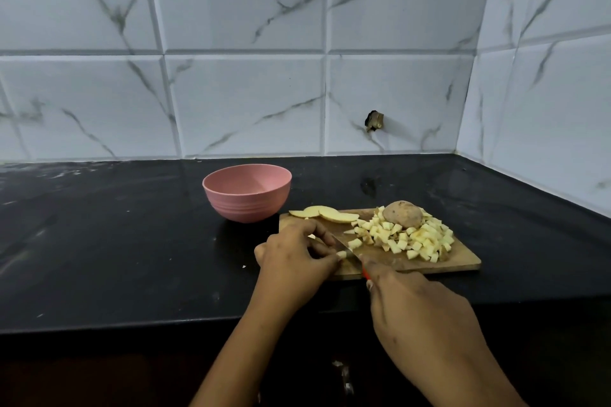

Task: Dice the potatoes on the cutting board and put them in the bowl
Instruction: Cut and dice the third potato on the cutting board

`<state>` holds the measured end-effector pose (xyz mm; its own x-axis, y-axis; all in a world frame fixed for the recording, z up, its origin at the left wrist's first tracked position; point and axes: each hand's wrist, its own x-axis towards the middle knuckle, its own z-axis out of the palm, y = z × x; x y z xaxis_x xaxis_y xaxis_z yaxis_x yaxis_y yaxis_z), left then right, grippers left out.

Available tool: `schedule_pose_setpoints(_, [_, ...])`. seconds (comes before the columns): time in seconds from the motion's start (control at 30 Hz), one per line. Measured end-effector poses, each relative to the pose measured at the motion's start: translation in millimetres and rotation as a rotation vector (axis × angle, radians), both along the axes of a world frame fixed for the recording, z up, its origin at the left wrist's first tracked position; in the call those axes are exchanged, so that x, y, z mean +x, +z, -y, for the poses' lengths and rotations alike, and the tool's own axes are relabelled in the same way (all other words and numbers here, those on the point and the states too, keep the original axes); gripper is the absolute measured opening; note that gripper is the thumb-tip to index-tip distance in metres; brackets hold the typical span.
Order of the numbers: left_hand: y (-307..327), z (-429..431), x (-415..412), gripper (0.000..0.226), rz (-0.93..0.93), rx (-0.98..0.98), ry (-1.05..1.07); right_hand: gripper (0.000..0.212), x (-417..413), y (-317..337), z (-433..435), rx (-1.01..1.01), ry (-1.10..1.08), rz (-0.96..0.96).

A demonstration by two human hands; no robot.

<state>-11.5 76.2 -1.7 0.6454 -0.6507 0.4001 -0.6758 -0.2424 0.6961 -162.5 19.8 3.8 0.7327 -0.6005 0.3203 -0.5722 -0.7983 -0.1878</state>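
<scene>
A wooden cutting board [459, 262] lies on the black desk [132, 241]. On its right half is a heap of diced potato [413, 239], with an unpeeled potato chunk [403, 214] sitting at the far side of the heap. A few flat potato slices [325, 215] overlap at the board's far left corner, just beside a pink bowl [246, 205] that stands on the desk off that corner. What shows of the bowl's inside is bare pink wall. The left hand [294, 256] has its fingers curled, pinching a small potato strip [342, 254] on the near left part of the board. The right hand [420, 311] grips a red-handled knife [347, 247], whose blade is angled towards the left fingertips and meets the strip. White marble-patterned tiles [244, 102] back the desk.
</scene>
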Motion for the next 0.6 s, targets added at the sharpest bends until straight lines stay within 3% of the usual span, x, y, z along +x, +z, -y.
schedule_pose_setpoints(0.33, [-1, -1, 3, 0.029, -0.070, -0.018, -0.053, 0.049, -7, 8, 2, -0.020, 0.016, 0.062])
schedule_pose_setpoints(0.43, [-4, 0, 5, 0.034, -0.081, -0.029, -0.060, 0.047, -5, 6, -4, 0.002, 0.022, 0.010])
schedule_pose_setpoints(0.6, [-5, 1, 2, 0.038, -0.083, -0.074, -0.038, 0.067, 12, -3, -4, 0.029, -0.006, -0.163])
